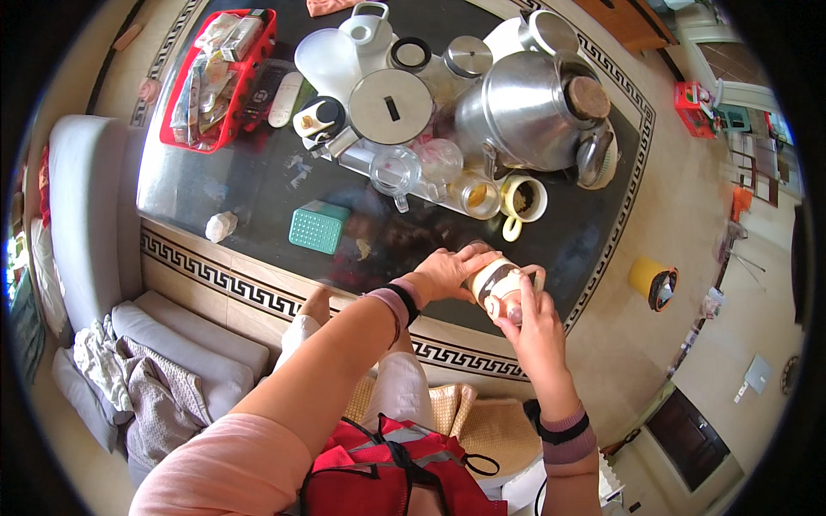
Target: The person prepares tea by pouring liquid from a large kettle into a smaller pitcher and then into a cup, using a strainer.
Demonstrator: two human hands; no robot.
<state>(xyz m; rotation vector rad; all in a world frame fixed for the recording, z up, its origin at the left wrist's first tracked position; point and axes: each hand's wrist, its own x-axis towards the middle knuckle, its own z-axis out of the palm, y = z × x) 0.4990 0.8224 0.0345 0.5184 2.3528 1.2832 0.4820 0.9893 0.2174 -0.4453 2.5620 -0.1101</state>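
Observation:
A cream mug (493, 278) with a dark band and a pale lid is between my hands, tilted over the table's near edge. My left hand (455, 269) wraps its side. My right hand (534, 309) grips it from the other side, fingers at the lid (506, 298) and by the handle; the exact grip on the lid is partly hidden. Farther in stands a cream cup (526, 201) with dark contents and a ring handle. Beside that cup is a glass (478, 197) holding amber liquid. A green perforated box (319, 227) lies left of my hands.
A large steel thermos jug (516, 106) with a cork stopper stands at the back right. Nearby are a lidded pot (391, 106) and a glass mug (394, 169). A red basket (218, 135) of packets, a white remote (285, 99) and crumpled tissue (221, 226) occupy the left.

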